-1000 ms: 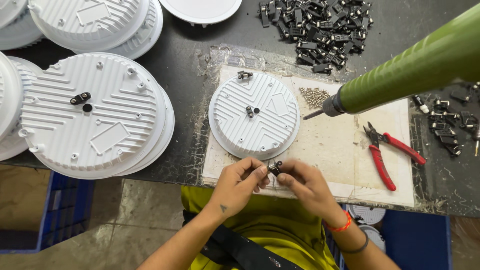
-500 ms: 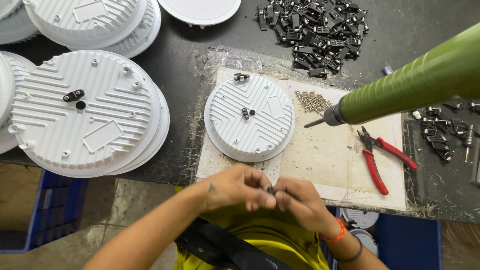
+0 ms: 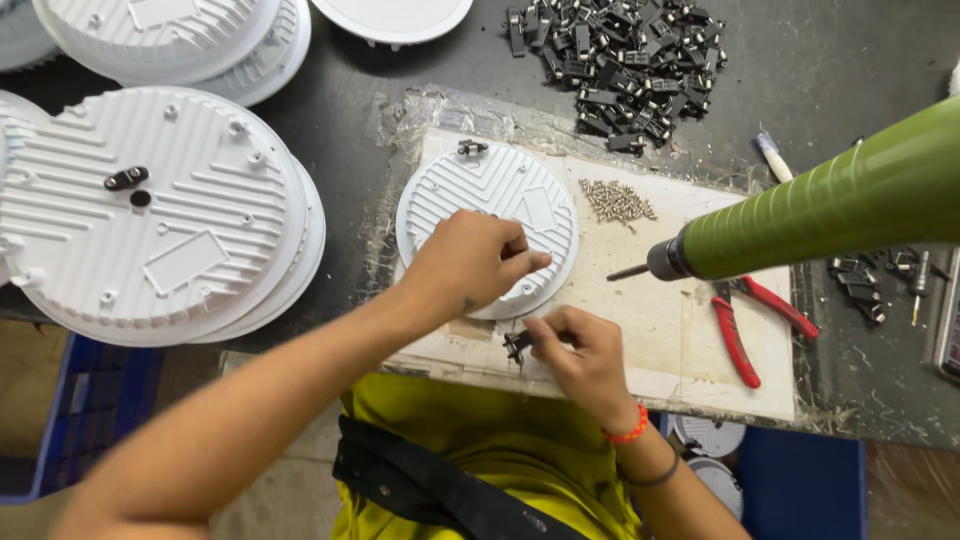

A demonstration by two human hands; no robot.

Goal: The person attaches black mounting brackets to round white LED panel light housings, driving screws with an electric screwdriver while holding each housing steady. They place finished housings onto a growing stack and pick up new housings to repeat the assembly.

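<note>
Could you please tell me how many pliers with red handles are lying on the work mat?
1: the red-handled pliers lie on the mat's right part, below the green screwdriver; no others show.

surface: dark workbench (image 3: 820,70) | on it: pale mat (image 3: 690,330); white disc stacks (image 3: 150,210); black clips pile (image 3: 620,50)

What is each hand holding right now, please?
Left hand: fingers curled on the small white disc.
Right hand: pinching a small dark clip.

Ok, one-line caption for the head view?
Left hand rests on a small round white ribbed metal housing; right hand pinches a small dark metal clip beside red-handled pliers.
</note>
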